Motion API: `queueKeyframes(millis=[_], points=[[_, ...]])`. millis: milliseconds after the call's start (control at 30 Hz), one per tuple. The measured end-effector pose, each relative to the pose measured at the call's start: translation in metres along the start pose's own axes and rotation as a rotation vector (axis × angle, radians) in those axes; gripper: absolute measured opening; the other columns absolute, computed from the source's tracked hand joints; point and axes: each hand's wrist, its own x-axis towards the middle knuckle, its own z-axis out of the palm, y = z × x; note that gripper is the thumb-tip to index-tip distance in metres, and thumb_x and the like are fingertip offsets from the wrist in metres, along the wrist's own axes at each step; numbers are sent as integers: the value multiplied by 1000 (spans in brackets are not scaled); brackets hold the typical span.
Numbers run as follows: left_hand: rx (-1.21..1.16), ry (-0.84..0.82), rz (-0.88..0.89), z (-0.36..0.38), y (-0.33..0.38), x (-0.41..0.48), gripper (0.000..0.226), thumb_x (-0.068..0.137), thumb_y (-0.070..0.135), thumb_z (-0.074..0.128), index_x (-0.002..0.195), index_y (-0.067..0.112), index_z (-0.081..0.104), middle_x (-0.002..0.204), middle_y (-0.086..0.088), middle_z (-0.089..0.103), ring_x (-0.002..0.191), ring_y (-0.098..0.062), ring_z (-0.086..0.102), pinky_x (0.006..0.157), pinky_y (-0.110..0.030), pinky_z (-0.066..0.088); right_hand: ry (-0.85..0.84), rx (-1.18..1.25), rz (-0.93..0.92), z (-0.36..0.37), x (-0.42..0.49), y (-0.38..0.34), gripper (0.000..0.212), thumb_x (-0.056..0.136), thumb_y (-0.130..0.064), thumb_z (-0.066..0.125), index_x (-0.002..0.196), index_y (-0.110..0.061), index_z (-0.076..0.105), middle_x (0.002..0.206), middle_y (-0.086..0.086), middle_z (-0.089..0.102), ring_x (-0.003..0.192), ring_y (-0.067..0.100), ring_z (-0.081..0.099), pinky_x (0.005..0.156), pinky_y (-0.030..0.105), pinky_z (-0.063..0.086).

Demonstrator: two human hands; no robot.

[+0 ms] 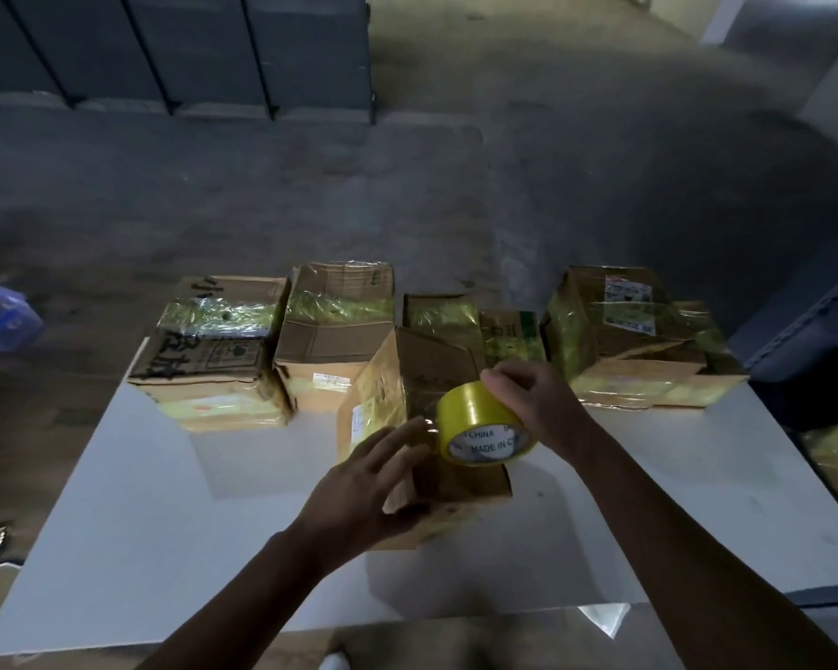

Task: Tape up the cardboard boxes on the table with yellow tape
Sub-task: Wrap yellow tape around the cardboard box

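The right hand (528,403) grips 1 glossy yellow tape roll (475,413) by its rim, its white core printed "MADE IN", over a creased brown cardboard box (422,369) at mid-table. The left hand (364,490) rests on that box, fingers straight and spread. Behind stand perhaps 5 taped boxes (214,360) in crinkled yellow film, on a matte white table (165,500) over a dim grey floor (310,186).

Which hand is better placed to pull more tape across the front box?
The right hand: its fingers grip the roll over the box. The left hand rests flat on the box and holds no tape.
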Motion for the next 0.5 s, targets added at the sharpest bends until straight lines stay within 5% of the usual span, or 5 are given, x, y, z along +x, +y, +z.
queueKeyframes(millis=[167, 267, 400, 500], points=[[-11, 79, -30, 1, -11, -20, 69, 74, 46, 76, 129, 19, 45, 149, -2, 38, 121, -28, 56, 62, -33, 60, -59, -325, -109, 13, 3, -17, 41, 92, -29, 59, 53, -20, 50, 49, -6, 40, 48, 7, 38, 49, 22, 29], [-30, 109, -70, -3, -15, -31, 69, 73, 47, 77, 127, 18, 45, 147, -4, 43, 120, -27, 57, 62, -32, 60, -107, -534, -120, 7, -1, -22, 40, 92, -26, 59, 56, -10, 53, 49, -1, 41, 46, 9, 35, 48, 25, 27], [159, 100, -69, -12, -17, -32, 67, 68, 54, 75, 116, 15, 51, 132, -10, 58, 125, -35, 51, 93, -55, 50, -84, -649, -131, 16, -2, -27, 40, 91, -28, 60, 59, -4, 56, 51, 6, 47, 47, 14, 41, 48, 27, 29], [235, -29, -108, -21, -7, -18, 93, 64, 67, 64, 134, 10, 43, 137, -12, 52, 137, -37, 36, 110, -61, 29, -55, -741, -191, 33, 0, -33, 42, 91, -32, 58, 57, -7, 52, 50, 7, 45, 46, 17, 40, 48, 28, 29]])
